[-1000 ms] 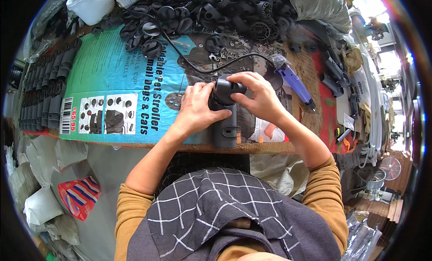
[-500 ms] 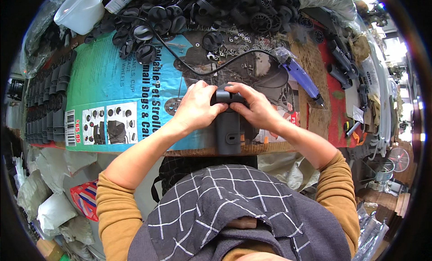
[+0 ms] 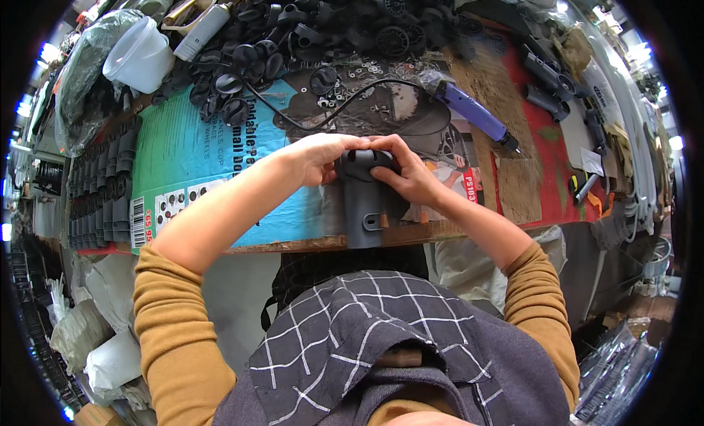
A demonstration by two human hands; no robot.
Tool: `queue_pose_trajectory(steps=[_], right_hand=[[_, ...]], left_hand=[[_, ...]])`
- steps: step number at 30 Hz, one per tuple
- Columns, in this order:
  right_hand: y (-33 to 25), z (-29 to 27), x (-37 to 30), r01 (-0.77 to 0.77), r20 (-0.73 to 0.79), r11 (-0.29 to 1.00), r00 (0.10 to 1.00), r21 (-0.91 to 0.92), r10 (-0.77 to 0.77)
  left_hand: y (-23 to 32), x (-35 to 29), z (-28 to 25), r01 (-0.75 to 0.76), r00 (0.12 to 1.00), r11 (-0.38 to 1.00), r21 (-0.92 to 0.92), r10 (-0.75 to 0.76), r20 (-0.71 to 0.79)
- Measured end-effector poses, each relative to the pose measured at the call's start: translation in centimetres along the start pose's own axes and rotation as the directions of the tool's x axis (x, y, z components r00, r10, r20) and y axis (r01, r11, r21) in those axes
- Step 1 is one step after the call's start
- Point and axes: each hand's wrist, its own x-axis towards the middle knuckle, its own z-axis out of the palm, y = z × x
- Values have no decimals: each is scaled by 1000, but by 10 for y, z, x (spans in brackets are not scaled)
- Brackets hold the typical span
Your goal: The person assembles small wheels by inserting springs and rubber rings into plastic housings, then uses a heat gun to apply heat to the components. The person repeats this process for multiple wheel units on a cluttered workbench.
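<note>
A dark grey plastic tube fitting with a rounded, wider head lies at the front edge of the bench, its tube end pointing toward me. A small slotted tab shows on the tube's side. My right hand is closed round the right side of the head, thumb on top of it and index finger along its far edge. At the head's left and far side my left hand is closed too, its fingertips meeting those of the right. What lies under the left fingertips is hidden.
A purple electric screwdriver with a black cord lies at right. Small metal hardware is scattered beyond my hands. Black plastic parts are heaped at the back; similar fittings stand in rows at left. A white tub sits far left.
My left hand has turned and its wrist risen, bringing its fingertips against the right hand's at the head's far side. The fitting's head has tipped slightly. The whole view has shifted.
</note>
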Motion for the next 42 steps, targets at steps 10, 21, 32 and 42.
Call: queue_pose_trajectory(steps=[10,21,32,42], right_hand=[[-66,11,-25,-399,166,770,915,498,367],[-95,38,-19,-154,-37,923,988,-353,150],[-19,99,-5,110,200,-190,802,-976,-563],[-20,41,25,-265,-255,934,945,-240,203]], left_hand=[[-35,-74,11,-625,762,761,-176,643,74],[-47,-77,10,-743,297,225,631,955,9],[-103,-22,27,-774,373,495,396,860,-348],[-91,15,12,-771,213,345,535,932,-294]])
